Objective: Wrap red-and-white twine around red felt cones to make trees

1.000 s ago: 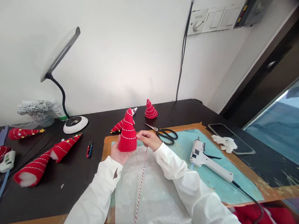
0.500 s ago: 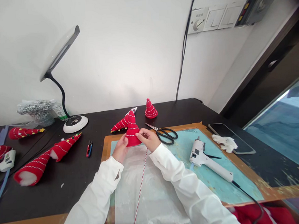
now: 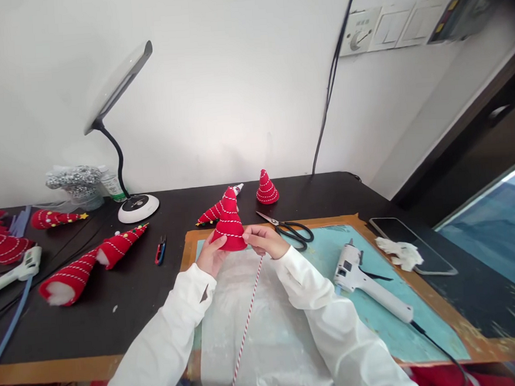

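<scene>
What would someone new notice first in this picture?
Probably the bright red cone in the middle, held in the left fingers, with the right fingers at its edge and a red-and-white cord hanging below. The tall white lamp at the back left and the white glue gun lying on the blue-green mat at right would likely come next.

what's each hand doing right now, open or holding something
Left hand: closed on the red cone, thumb on its front.
Right hand: closed on the red-and-white cord, at the cone's lower right edge.
</scene>
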Demonstrator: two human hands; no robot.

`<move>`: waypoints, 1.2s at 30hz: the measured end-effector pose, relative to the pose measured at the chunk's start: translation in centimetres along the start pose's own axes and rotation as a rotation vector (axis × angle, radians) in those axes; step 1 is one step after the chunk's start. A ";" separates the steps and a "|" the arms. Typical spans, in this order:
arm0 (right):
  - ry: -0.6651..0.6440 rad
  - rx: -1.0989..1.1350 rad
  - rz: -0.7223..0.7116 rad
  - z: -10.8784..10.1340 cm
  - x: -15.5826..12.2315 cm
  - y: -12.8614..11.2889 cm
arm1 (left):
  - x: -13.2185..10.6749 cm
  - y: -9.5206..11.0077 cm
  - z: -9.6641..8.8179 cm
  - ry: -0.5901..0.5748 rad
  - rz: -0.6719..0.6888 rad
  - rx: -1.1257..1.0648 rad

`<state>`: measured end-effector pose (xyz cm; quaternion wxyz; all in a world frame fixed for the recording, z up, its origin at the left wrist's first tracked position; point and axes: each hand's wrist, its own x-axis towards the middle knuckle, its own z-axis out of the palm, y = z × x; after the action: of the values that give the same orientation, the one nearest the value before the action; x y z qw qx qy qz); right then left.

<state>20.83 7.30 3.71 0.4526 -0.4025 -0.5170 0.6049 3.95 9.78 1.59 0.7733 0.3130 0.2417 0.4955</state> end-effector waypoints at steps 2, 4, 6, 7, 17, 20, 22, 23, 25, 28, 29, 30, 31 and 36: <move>-0.038 0.023 0.028 -0.2 -0.1 -0.1 | 0.0 0.1 -0.1 0.020 0.000 -0.029; -0.070 0.048 0.034 -0.4 -0.1 -0.1 | 0.0 0.2 -0.3 0.035 0.005 -0.071; -0.117 0.083 0.043 -0.6 -0.2 -0.2 | 0.0 0.4 -0.3 0.040 0.007 -0.115; -0.142 0.104 0.051 -0.8 -0.3 -0.2 | 0.0 0.5 -0.4 0.041 0.006 -0.134; -0.470 0.095 0.089 -0.5 -1.4 -0.1 | 0.4 2.1 -1.3 0.098 0.075 -0.253; -0.318 0.261 -0.012 -0.6 -1.3 -0.5 | 0.6 1.7 -1.6 0.050 0.078 -0.249; -0.224 0.306 -0.036 -0.9 -1.0 -0.8 | 0.6 1.4 -1.6 0.043 0.065 -0.249; -0.174 0.300 -0.038 -1.0 -0.8 -0.9 | 0.6 1.3 -1.6 0.045 0.059 -0.249; -0.060 0.241 -0.012 -1.2 -0.4 -0.9 | 0.5 1.3 -1.7 0.040 0.072 -0.247; 0.067 0.079 0.068 -1.0 0.2 -0.5 | 0.2 1.6 -1.7 -0.008 0.098 -0.232; 0.089 0.036 0.078 -0.8 0.3 -0.3 | 0.2 1.6 -1.7 -0.027 0.094 -0.229; 0.103 0.005 0.075 -0.6 0.4 -0.1 | 0.1 1.6 -1.7 -0.044 0.080 -0.229; 0.115 -0.014 0.061 -0.4 0.5 0.0 | 0.1 1.4 -1.6 -0.056 0.064 -0.228; 0.192 -0.062 -0.010 0.2 0.6 0.2 | -0.9 1.4 0.0 -0.061 0.039 -0.067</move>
<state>20.42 7.76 3.49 0.4903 -0.4698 -0.4920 0.5448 2.72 9.37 2.65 0.7807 0.3064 0.1950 0.5085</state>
